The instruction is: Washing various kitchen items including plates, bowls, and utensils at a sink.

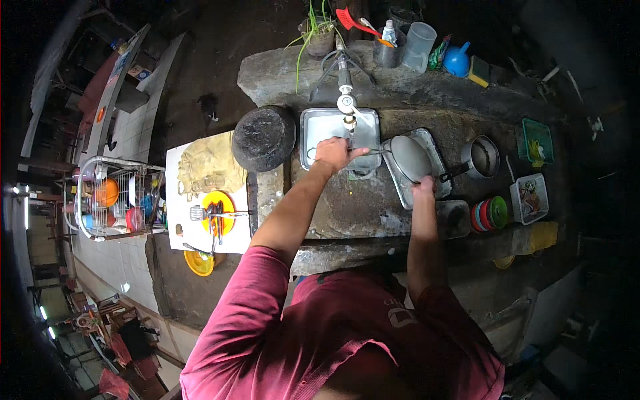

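Observation:
My left hand [335, 154] grips the wire handle of a round mesh strainer [411, 156], just below a tap [347, 103]. The strainer is tilted, and its domed mesh faces up. On its near rim, my right hand [424, 186] has hold of it. Beneath my left hand lies a rectangular metal tray [303, 131] with a whitish inside, under the tap's mouth. A second metal tray [404, 197] rests at a slant below the strainer, which partly covers it.
To the right are a saucepan [481, 157], stacked coloured bowls [496, 212] and a white basket [542, 197]. On the left, a blackened pot [264, 139] stands beside a cloth [212, 162] and a yellow plate [229, 202] with utensils. A ledge [280, 75] behind holds a blue funnel [456, 61].

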{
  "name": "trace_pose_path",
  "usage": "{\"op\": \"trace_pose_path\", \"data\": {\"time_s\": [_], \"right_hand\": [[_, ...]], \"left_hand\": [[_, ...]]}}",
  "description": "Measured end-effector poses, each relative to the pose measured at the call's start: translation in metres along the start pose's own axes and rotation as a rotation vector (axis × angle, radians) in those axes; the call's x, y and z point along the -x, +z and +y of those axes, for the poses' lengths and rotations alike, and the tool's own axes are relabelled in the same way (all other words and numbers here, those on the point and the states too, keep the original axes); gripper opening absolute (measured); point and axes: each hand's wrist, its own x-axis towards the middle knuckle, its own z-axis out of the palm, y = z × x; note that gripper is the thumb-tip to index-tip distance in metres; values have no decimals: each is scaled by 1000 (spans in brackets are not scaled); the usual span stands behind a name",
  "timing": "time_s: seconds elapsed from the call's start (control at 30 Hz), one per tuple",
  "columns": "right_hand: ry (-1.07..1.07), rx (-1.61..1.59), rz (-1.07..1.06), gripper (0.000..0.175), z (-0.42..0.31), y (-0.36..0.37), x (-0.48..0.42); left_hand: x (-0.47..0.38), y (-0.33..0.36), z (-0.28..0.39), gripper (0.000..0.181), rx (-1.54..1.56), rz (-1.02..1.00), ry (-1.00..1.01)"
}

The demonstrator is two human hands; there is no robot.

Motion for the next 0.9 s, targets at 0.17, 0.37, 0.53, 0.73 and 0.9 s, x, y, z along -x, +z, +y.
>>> {"op": "trace_pose_path", "data": {"time_s": [0.17, 0.37, 0.53, 0.73, 0.9], "right_hand": [[101, 12, 107, 44, -1, 10, 39], [87, -222, 283, 44, -35, -24, 14], [65, -153, 298, 38, -13, 1, 26], [-107, -97, 116, 40, -22, -46, -21], [7, -2, -82, 35, 32, 55, 103]], "left_hand": [[-10, 11, -2, 53, 0, 174, 19], [-15, -13, -5, 48, 99, 210, -131], [-13, 26, -52, 41, 688, 300, -275], [27, -4, 5, 57, 288, 52, -126], [77, 31, -42, 61, 261, -66, -129]]}}
